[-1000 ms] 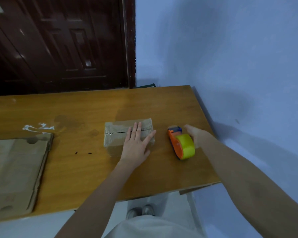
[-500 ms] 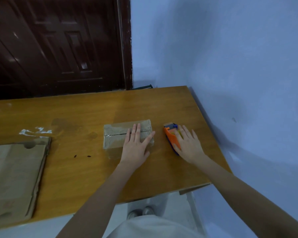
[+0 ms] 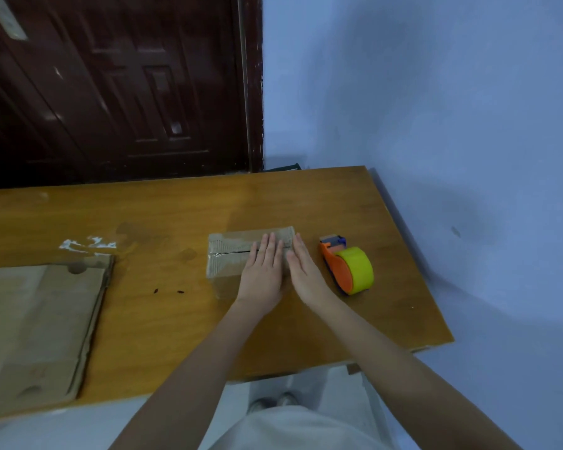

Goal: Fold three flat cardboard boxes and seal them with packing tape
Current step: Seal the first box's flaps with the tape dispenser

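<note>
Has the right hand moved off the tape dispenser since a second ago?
Yes. The right hand has left the tape dispenser and gone left to the right end of the small box, beside the left hand.

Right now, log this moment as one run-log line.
step: pressing tape flat | left hand: flat on small box | right hand: open at box's right end | tape dispenser: set down, untouched | flat cardboard: waiting

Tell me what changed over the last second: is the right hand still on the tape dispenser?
No. The right hand let go of the tape dispenser and moved left to the right end of the small box, fingers straight, beside the left hand. The dispenser now stands free on the table. Unchanged: the left hand lies flat on the box top, the box has not moved, and the flat cardboard lies at the left.
</note>
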### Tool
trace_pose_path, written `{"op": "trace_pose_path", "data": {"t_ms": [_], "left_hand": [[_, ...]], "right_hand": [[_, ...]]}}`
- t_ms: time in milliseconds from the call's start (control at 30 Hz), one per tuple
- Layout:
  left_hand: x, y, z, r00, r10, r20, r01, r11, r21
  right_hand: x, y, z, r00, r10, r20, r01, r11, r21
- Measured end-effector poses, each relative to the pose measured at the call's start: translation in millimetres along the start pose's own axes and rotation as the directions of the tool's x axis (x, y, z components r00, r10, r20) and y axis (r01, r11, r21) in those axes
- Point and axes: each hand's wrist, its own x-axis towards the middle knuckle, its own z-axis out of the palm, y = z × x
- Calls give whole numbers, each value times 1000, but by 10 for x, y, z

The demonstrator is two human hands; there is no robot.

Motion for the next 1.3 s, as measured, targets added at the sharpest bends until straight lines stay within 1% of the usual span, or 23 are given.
{"op": "trace_pose_path", "data": {"t_ms": [133,200,267,333,367,400,433,467,500,567,667,733,800,833,900,967,1033,1067,1133,1200,1233,1267,1300], "left_hand": [[14,23,-26,1000,-26,12,26,1000,0],[13,38,-21,999,-37,6,37,999,-9],[14,40,-17,999,-45,2,45,999,-17],[16,30,-35,999,-42,10,43,999,-32],[18,24,-47,999,-37,11,38,998,-51],[18,18,-57,999,-32,6,33,996,-77],[18,12,-63,1000,-27,-1,27,994,-103],[18,5,-67,1000,-22,-5,22,993,-115],[16,-7,-69,1000,-17,-1,16,993,-114],[13,-37,-68,1000,-12,13,13,997,-80],[-8,-55,-45,1000,-8,-5,8,999,33],[-49,-63,-7,998,-54,-36,57,995,80],[-114,-127,39,987,-157,-41,159,985,59],[-143,-178,61,983,-179,-33,181,982,56],[-172,-269,73,987,-163,-14,163,985,53],[-141,-325,19,991,-135,-4,135,991,1],[-71,-391,-94,994,-113,2,112,991,-76],[-37,-457,-161,994,-106,-4,105,987,-120],[9,-664,-291,991,-121,-48,111,978,-176],[9,-917,-359,982,-174,-70,157,968,-196],[1,-1031,-367,976,-208,-55,191,955,-225],[-10,-1128,-359,970,-243,-23,228,933,-278],[-21,-1206,-335,962,-273,21,263,899,-350]], "right_hand": [[26,-53,106,997,78,-17,-71,968,240],[24,-34,86,995,100,-9,-93,959,268],[29,12,48,996,82,19,-84,970,227],[26,37,1,998,42,41,-45,995,85],[17,46,-20,1000,-6,20,7,997,-79],[14,54,-32,996,-91,-15,83,955,-286],[22,65,-39,979,-204,-23,169,866,-471],[41,66,-41,955,-297,10,243,762,-600],[59,58,-39,941,-334,64,285,673,-683],[80,44,-34,948,-290,130,283,580,-764],[90,37,-71,953,-244,179,285,527,-801],[80,29,-114,952,-219,216,300,502,-811],[71,17,-148,951,-200,235,306,514,-801],[67,9,-153,949,-194,249,315,525,-791],[62,-10,-152,945,-183,272,327,554,-766],[57,-41,-160,945,-180,273,326,586,-742],[33,-70,-169,948,-221,229,318,622,-716],[0,-89,-165,952,-253,171,298,651,-699],[-100,-126,-121,954,-298,-20,211,718,-663],[-214,-144,-9,934,-268,-238,77,799,-596],[-264,-147,58,925,-198,-324,2,857,-516],[-306,-154,119,923,-82,-377,-82,914,-398],[-339,-164,176,922,67,-381,-175,950,-258]]}}
